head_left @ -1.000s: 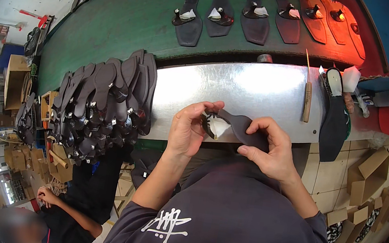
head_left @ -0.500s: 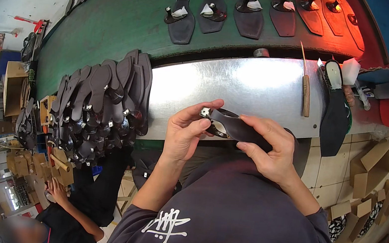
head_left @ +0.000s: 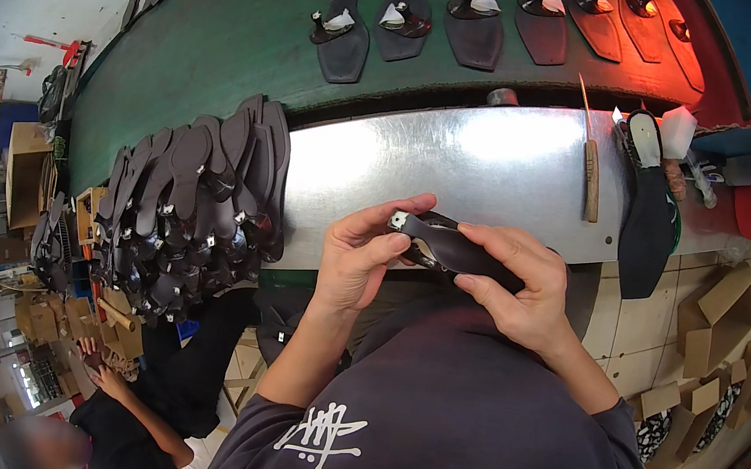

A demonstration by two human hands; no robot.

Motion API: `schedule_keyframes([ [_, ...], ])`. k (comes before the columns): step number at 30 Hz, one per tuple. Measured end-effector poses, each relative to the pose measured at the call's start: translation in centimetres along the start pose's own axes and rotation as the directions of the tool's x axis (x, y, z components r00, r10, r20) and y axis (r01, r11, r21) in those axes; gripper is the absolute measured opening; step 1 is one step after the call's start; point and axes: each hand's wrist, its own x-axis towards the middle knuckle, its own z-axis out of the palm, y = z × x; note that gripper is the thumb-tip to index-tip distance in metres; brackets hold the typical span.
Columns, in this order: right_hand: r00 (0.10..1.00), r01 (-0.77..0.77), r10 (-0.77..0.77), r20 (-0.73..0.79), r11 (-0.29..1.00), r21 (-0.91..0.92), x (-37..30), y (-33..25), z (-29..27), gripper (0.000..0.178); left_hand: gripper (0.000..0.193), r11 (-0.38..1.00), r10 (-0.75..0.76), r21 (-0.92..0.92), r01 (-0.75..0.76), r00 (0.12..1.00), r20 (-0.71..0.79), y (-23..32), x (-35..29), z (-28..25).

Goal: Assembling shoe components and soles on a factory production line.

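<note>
Between my hands, above the front edge of the metal worktop, is a dark shoe sole (head_left: 451,246) with a glossy black heel and a white heel tip. My left hand (head_left: 366,248) pinches the heel end between thumb and fingers, the white tip showing by the thumb. Gripping the wider part of the sole from the right is my right hand (head_left: 524,281), thumb below and fingers on top. Part of the heel lies hidden under the sole. To the left, a pile of dark heeled soles (head_left: 191,168) overlaps the worktop's end.
The metal worktop (head_left: 387,154) carries a wooden-handled awl (head_left: 590,179) and a black shoe form (head_left: 647,217). Behind, a green belt (head_left: 241,30) bears a row of soles (head_left: 342,35) with heels. Cardboard boxes (head_left: 713,314) stand at right. A co-worker's arm (head_left: 141,408) is at lower left.
The sole in my hands has tilted over the heel, covering the gap that showed between them. Soles on the belt have shifted slightly left. The co-worker's hand has moved.
</note>
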Motion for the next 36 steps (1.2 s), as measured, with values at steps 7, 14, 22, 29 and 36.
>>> schedule_keyframes([
  [7, 1.000, -0.014, 0.014, 0.015, 1.000, -0.008, -0.2, -0.3, 0.2, 0.044, 0.038, 0.996, 0.067, 0.063, -0.067, 0.998, 0.000, -0.5, -0.3, -0.3],
  [14, 0.998, 0.015, -0.011, 0.055, 0.997, -0.074, 0.3, -0.8, -0.1, 0.041, 0.036, 0.957, 0.120, 0.260, -0.133, 0.991, 0.062, -0.4, -0.6, -0.3],
  [22, 0.988, 0.137, -0.121, 0.100, 0.974, -0.178, 0.9, -1.1, -0.6, 0.040, 0.039, 0.930, 0.172, 0.293, -0.223, 0.967, 0.188, -0.3, -0.4, -1.3],
  [29, 0.979, 0.181, -0.148, 0.138, 0.948, -0.262, 0.6, -1.1, -0.3, 0.040, 0.043, 0.873, 0.203, 0.394, -0.287, 0.949, 0.241, -0.5, -0.6, -1.5],
  [36, 0.979, 0.175, -0.131, 0.157, 0.931, -0.319, 0.3, -1.0, 0.0, 0.040, 0.042, 0.798, 0.179, 0.525, -0.295, 0.949, 0.260, 0.0, -0.8, -0.1],
])
